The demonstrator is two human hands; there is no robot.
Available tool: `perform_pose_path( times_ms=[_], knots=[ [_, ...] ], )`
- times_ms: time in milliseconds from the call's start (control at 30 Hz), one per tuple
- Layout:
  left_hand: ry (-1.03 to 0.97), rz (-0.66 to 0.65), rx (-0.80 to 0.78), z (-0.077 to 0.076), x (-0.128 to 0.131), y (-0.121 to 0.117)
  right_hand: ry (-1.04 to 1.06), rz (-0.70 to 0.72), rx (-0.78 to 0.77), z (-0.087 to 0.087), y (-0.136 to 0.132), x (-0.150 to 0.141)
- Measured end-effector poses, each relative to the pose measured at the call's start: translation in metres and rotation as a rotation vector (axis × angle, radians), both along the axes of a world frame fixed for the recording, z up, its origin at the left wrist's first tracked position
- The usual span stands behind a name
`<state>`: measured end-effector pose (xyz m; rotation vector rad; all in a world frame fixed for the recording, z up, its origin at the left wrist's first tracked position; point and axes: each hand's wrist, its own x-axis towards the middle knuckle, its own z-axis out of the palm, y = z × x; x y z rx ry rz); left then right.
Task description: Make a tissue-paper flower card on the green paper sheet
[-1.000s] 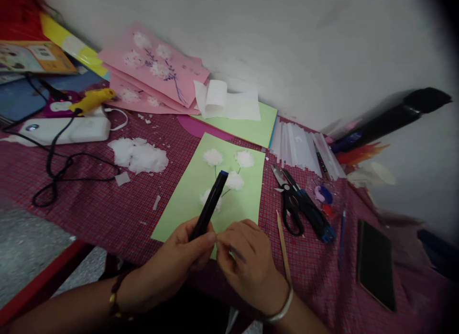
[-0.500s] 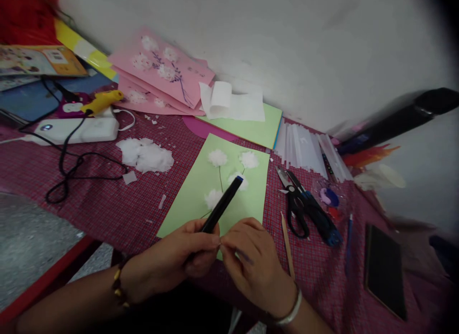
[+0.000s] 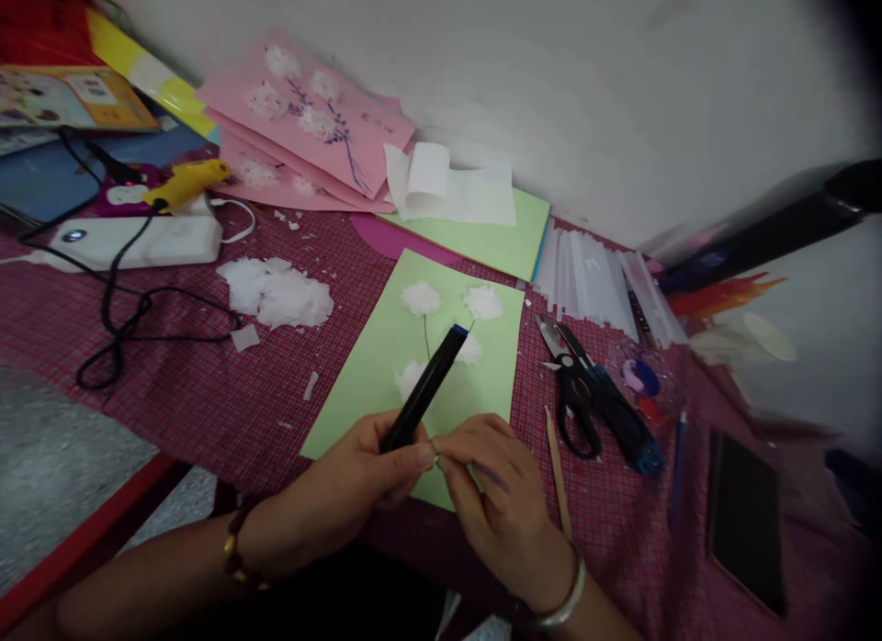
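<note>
My left hand [image 3: 386, 466] is closed around a black marker [image 3: 427, 388] with a blue end pointing up and away. My right hand [image 3: 500, 494] meets it, its thumb and forefinger pinched together at the left thumb's tip. Whatever small thing lies in that pinch is too small to make out. Beneath both hands is a light green card [image 3: 365, 375], bearing several white paper-scrap flowers [image 3: 420, 298] and thin drawn stems. The marker hides part of the lower flowers.
Scissors [image 3: 575, 393] and a box cutter [image 3: 620, 421] lie right of the card, beside a wooden stick [image 3: 558, 471]. White paper scraps [image 3: 276, 294] are heaped at left, near a yellow glue gun [image 3: 186, 184] and power strip [image 3: 138, 241]. Pink cards [image 3: 372, 136] rest against the wall.
My right hand has shifted slightly right and the pinch with it, while the marker stays in my left hand. The view has moved a little.
</note>
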<state>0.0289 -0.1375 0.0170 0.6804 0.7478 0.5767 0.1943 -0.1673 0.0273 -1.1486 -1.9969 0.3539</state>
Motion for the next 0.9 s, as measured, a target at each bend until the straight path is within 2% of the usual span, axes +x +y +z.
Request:
perform_pose_path(
  times_ms=[100,200,367,467,600,900],
  knots=[
    [0.06,-0.01,0.026,-0.001,-0.002,0.001,-0.027,0.021,-0.016,0.0,0.0,0.0],
    [0.06,-0.028,-0.015,0.0,-0.004,0.0,-0.018,0.041,-0.022,-0.002,0.001,-0.002],
    [-0.022,-0.101,-0.124,-0.002,-0.005,-0.002,0.049,0.038,0.054,-0.003,0.004,-0.006],
    [-0.091,-0.141,-0.162,-0.004,-0.006,-0.002,0.082,0.049,0.049,-0.003,0.003,-0.006],
    [-0.132,-0.11,-0.136,-0.006,-0.01,-0.002,0.076,0.074,0.001,0.0,-0.001,-0.004],
    [-0.079,-0.02,-0.114,-0.012,-0.01,-0.015,-0.051,0.073,0.038,-0.001,-0.002,-0.006]
  ],
)
